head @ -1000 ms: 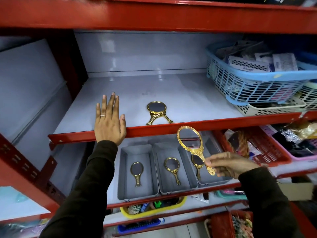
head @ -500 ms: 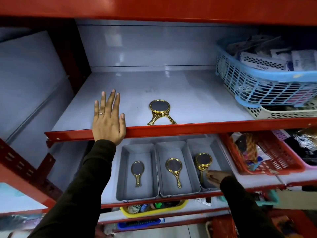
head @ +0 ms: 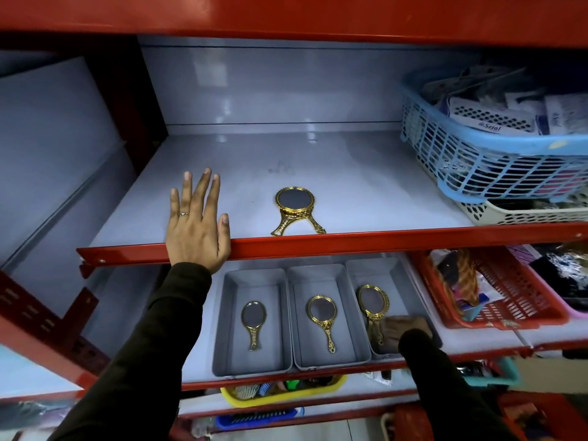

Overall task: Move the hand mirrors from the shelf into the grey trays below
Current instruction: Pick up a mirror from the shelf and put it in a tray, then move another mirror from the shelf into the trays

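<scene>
On the upper shelf [head: 366,192] lies a gold hand mirror [head: 294,201] near the red front edge; two handles splay from it, like two mirrors stacked. Below stand three grey trays: left [head: 224,316], middle [head: 348,345], right [head: 353,272]. Each holds a gold mirror: [head: 253,323], [head: 322,319], [head: 372,302]. My left hand [head: 195,227] rests flat on the upper shelf's edge, fingers spread and holding nothing. In the right tray, my blurred right hand [head: 404,329] has its fingertips at that mirror's handle; the grip is unclear.
A blue basket [head: 496,148] stacked on a white one [head: 525,214] fills the upper shelf's right end. A red basket [head: 509,294] sits right of the trays. Yellow [head: 280,394] and blue bins lie on lower shelves. Red uprights frame the left side.
My right hand brought a gold mirror down from in front of the shelf edge into the right tray, where it now lies flat. My left hand stayed on the shelf edge.
</scene>
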Demonstrator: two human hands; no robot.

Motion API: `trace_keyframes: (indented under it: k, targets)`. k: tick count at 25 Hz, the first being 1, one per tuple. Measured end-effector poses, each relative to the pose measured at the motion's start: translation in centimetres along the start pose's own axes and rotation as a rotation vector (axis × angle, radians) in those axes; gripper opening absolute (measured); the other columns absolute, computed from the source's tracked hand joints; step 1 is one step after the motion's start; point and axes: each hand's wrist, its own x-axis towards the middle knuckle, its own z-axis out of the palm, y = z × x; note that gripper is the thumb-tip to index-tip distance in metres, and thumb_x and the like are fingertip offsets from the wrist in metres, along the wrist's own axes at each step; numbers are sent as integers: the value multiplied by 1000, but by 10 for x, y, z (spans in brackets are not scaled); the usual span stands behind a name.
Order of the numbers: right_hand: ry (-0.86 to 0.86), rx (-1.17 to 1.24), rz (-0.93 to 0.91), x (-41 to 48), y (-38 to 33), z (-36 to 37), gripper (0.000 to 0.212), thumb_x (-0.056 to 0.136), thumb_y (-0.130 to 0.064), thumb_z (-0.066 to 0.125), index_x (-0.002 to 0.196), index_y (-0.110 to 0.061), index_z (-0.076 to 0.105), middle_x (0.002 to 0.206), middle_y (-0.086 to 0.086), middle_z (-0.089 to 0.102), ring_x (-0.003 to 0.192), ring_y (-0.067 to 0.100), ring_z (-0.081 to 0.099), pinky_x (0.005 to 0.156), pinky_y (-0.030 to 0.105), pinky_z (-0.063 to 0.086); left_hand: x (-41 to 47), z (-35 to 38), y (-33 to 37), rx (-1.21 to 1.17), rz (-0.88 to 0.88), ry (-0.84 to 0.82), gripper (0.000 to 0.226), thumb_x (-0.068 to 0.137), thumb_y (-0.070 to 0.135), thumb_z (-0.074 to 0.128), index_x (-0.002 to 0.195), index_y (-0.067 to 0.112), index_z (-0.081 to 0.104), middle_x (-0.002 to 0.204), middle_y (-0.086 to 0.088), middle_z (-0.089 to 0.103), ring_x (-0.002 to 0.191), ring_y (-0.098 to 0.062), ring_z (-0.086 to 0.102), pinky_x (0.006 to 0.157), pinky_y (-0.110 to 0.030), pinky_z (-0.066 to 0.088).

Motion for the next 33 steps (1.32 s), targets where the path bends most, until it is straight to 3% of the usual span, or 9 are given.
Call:
trace_keyframes:
  k: [2, 3, 9, 14, 16, 21, 24, 28, 33]
  targets:
    - [-91, 357, 108, -38, -30, -8, 24, 85, -4, 66, 106, 6, 69, 102, 22, 71, 80, 28, 70, 68, 31, 60, -1, -1, 0, -2, -4, -2, 66, 91, 34, 21, 153, 13, 16, 161, -6, 16, 151, -27, 5, 123, -41, 3]
    - [-133, 440, 32, -58, -43, -17, 22, 82, 3, 67, 104, 8, 69, 99, 25, 71, 76, 28, 69, 64, 29, 60, -1, -1, 0, -7, -5, -3, 66, 91, 34, 22, 154, 13, 15, 161, -6, 15, 151, -27, 5, 123, -41, 3]
    - [-414, 258, -512, -190, -163, -33, 33, 72, -6, 79, 104, -3, 72, 87, 15, 73, 67, 16, 67, 58, 21, 60, -2, -1, -1, -33, -10, -22, 65, 93, 32, 26, 154, 13, 11, 162, -5, 10, 151, -26, 3, 123, -42, 5]
    - [163, -137, -812, -196, -226, -1, 34, 71, -35, 80, 96, -13, 75, 89, -1, 73, 79, 11, 68, 73, 21, 55, -1, -2, -2, -40, -6, -37, 67, 92, 34, 26, 154, 14, 11, 162, -6, 8, 151, -27, 3, 123, -43, 6]
    - [221, -315, -773, -180, -241, 17, 41, 72, -42, 77, 99, -11, 72, 94, 3, 73, 87, 20, 69, 81, 29, 55, 0, -3, -3, -47, -1, -43, 67, 92, 35, 28, 154, 14, 12, 162, -6, 9, 151, -27, 3, 123, -43, 6]
    - [262, -590, -651, -154, -266, 44, 29, 78, -26, 73, 97, -6, 67, 97, 14, 71, 87, 30, 68, 69, 30, 50, -1, -2, -5, -52, 7, -51, 67, 91, 35, 27, 154, 15, 13, 162, -6, 10, 151, -27, 3, 123, -44, 7]
    - [161, -487, -569, -140, -270, 38, 31, 72, -26, 76, 90, -5, 63, 91, 13, 70, 80, 27, 66, 68, 28, 51, 0, -1, -5, -46, 9, -59, 69, 91, 37, 30, 154, 16, 12, 162, -6, 8, 151, -27, 3, 123, -42, 5]
    - [-80, -35, -515, -144, -266, 17, 29, 69, -21, 82, 90, -2, 74, 75, 11, 72, 54, 17, 61, 61, 27, 58, 0, -1, -6, -46, 14, -58, 68, 91, 38, 28, 154, 17, 12, 162, -6, 9, 151, -27, 4, 122, -42, 5]
    - [-411, 305, -529, -180, -248, -9, 35, 73, -11, 80, 104, 4, 72, 77, 11, 71, 60, 13, 61, 53, 19, 56, 0, -3, -5, -51, 18, -60, 67, 91, 37, 25, 154, 16, 14, 162, -6, 9, 151, -27, 4, 122, -43, 8]
